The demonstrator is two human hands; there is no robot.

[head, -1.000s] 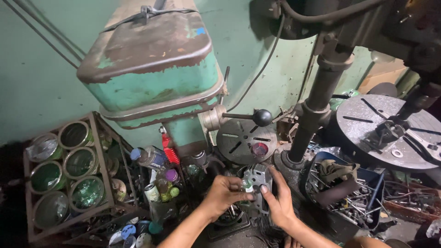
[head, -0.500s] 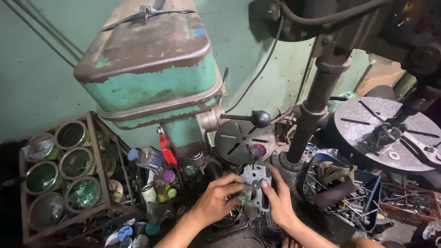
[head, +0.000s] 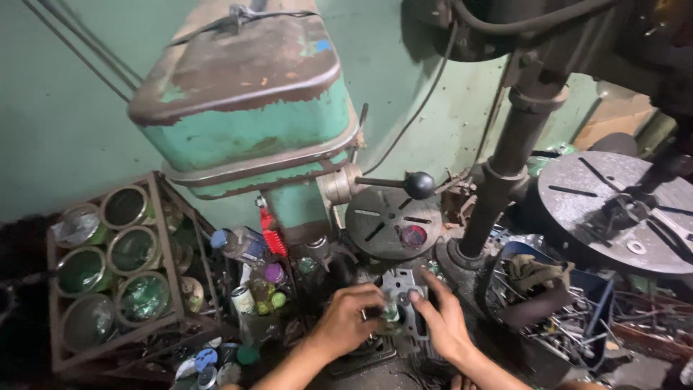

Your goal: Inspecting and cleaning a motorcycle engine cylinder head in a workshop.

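A: Down at the foot of the green drill press [head: 245, 108], below its round slotted table [head: 393, 224]. Left hand [head: 346, 321] and right hand [head: 444, 325] close together on a grey metal block [head: 404, 283].

B: Held or just touched?

A: Held, by the look of it. Right-hand fingers wrapped narrowly around the block's right edge, forefinger tip pressed on its face. Left-hand fingers curled tight, pinching a small greenish piece [head: 391, 312] against the block's lower face.

B: Resting on anything?

A: Hard to tell. Propped upright among dark clutter on the floor, underside hidden by the hands.

B: So which step, then?

A: Probably a fitting step: seating or turning the small piece at the block, with the block steadied from the right. Only a judgement; the contact point is too small to read.

B: And what does a further move call for?

A: A firm brace from the right hand, fine fingertip work from the left, and care not to drop the small piece into the mess below.

B: Neighbours?

A: Rack of jars [head: 108, 260] well off to the left, small bottles [head: 263, 285] just beside the left hand, blue bin of scrap metal [head: 577, 318] near the right wrist. Black-knobbed feed handle [head: 419, 185] overhead, clear of both hands.
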